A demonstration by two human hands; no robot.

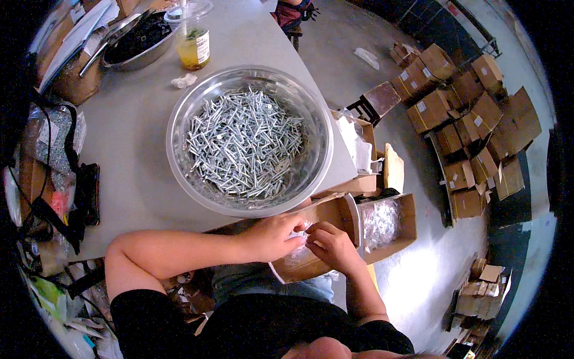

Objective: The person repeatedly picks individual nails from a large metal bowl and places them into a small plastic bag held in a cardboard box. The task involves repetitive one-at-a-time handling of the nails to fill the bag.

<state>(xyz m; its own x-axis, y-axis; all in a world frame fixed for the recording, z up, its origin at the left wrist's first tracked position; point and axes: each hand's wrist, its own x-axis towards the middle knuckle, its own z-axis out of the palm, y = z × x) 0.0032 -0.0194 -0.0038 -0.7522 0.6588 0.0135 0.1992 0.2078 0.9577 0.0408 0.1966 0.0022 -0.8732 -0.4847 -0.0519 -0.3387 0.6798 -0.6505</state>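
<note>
My left hand (272,238) and my right hand (336,246) meet over a cardboard box (336,210) at the table's near edge. Both sets of fingers are closed on a small clear plastic bag (304,231); what it contains is hard to make out. More clear plastic (295,257) shows inside the box, below the hands. Just beyond my hands, a large round metal bowl (179,173) stands on the grey table, with a heap of silver screws (245,143) in it.
Right of the box is another carton (406,222) holding clear plastic bags (381,222). A drink cup (194,49) and a metal pan (140,42) stand at the far left. Cables and bags crowd the left edge. Stacked cartons (466,128) and a stool (380,100) are at right.
</note>
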